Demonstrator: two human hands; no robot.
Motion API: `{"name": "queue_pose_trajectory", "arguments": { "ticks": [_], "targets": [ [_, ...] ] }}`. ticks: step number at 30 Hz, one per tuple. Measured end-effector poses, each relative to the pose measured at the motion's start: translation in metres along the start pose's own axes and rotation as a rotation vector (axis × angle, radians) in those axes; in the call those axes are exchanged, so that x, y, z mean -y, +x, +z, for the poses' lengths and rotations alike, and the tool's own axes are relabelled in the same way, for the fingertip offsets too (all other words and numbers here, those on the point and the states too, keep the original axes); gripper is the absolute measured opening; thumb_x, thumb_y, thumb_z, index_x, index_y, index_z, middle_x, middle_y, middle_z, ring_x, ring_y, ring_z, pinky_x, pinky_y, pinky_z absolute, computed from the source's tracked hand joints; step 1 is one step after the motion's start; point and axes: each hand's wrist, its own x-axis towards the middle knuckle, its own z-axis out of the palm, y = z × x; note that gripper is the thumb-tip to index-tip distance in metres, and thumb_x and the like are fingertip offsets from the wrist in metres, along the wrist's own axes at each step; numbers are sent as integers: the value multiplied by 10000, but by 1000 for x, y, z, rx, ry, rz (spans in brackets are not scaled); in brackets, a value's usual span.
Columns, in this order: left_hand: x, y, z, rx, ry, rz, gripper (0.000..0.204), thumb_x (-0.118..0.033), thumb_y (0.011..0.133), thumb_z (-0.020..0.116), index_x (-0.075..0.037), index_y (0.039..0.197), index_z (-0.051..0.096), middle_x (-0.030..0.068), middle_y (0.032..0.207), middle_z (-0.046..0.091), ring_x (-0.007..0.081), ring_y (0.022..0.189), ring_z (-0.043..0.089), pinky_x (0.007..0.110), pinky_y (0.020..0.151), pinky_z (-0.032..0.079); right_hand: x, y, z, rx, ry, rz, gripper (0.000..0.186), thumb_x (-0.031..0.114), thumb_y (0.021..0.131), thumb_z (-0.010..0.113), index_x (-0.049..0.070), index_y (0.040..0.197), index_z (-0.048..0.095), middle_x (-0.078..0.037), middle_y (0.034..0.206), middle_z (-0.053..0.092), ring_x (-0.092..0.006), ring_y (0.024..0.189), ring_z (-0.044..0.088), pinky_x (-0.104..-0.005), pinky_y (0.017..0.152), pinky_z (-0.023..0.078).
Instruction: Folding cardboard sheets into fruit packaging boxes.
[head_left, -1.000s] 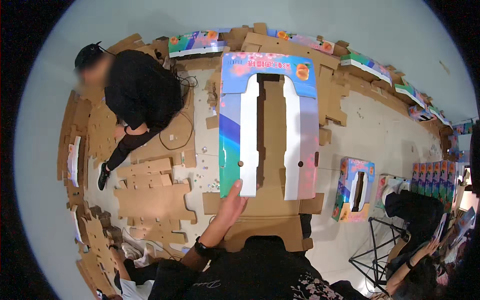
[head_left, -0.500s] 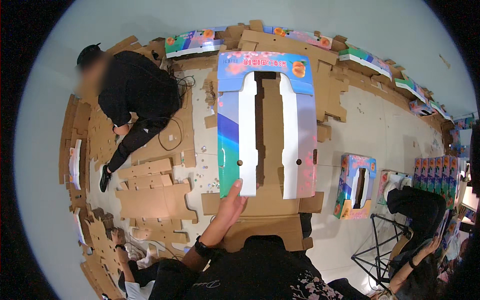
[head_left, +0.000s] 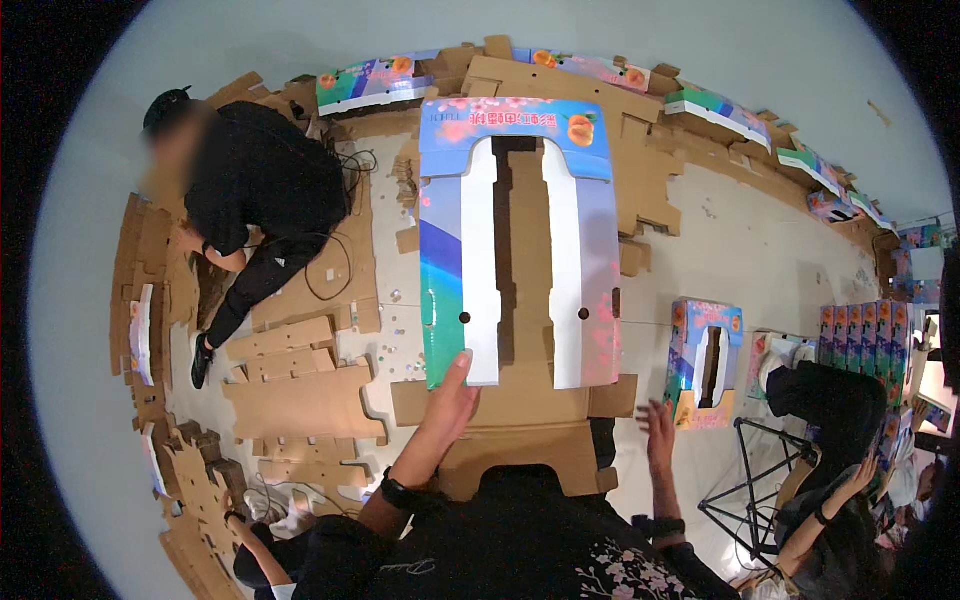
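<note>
My left hand [head_left: 447, 400] grips the lower left of a printed carton [head_left: 441, 250], blue, green and pink with a peach picture, white inner strips and a long central opening. A brown cardboard flap [head_left: 515, 445] extends below it toward my body. My right hand [head_left: 659, 425] has come in at the lower right, fingers apart and holding nothing, beside the carton's lower right corner and short of a smaller-looking printed carton [head_left: 681, 355] on the floor.
A person in black [head_left: 265, 180] crouches at left among flattened cardboard [head_left: 300, 395]. Printed cartons [head_left: 375, 85] line the back wall, and several stand stacked [head_left: 850, 335] at right. Another person [head_left: 825, 400] sits at lower right near a black folding frame [head_left: 750, 480]. A co-worker's arm [head_left: 255, 545] shows at lower left.
My right hand has come into view at lower right with spread fingers. The held carton and my left hand appear slightly further left and higher, as does much of the surroundings.
</note>
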Motion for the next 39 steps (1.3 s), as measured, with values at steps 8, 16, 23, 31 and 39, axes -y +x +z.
{"name": "queue_pose_trajectory", "arguments": {
  "ticks": [8,16,23,31,39],
  "targets": [
    [-3,-10,-9,-93,27,24,477,-351,1034,560,-62,1403,475,70,1302,592,210,1220,558,399,1052,447,182,-29,80,210,-97,-343,254,85,883,711,37,1127,655,-55,1040,678,-152,901,631,-318,771,521],
    [-29,-74,-51,-576,1601,831,410,-60,933,659,10,1301,496,127,1188,618,212,989,650,322,887,524,184,-46,93,117,-333,-505,309,15,838,675,-5,1137,600,-139,1057,646,-233,874,653,-329,754,535],
    [-32,-78,-45,-107,1216,563,504,1,835,722,10,1299,526,197,1297,549,282,1191,580,354,941,532,197,-49,92,387,-491,-564,715,78,756,756,68,1421,494,-216,1327,503,-374,1242,533,-438,996,504],
    [-37,-68,-42,153,1524,623,509,-71,767,816,4,1242,651,187,1304,601,354,1208,595,423,1003,515,193,-35,91,398,-589,-553,654,168,781,798,87,1386,563,-147,1329,549,-340,1160,612,-421,936,556],
    [-52,-43,-20,-106,1395,648,284,-160,786,834,16,948,681,174,965,720,348,974,703,393,902,565,222,-5,100,253,-486,-628,376,99,807,799,-21,1145,685,-137,1034,682,-241,802,720,-316,710,593]
  ]
}}
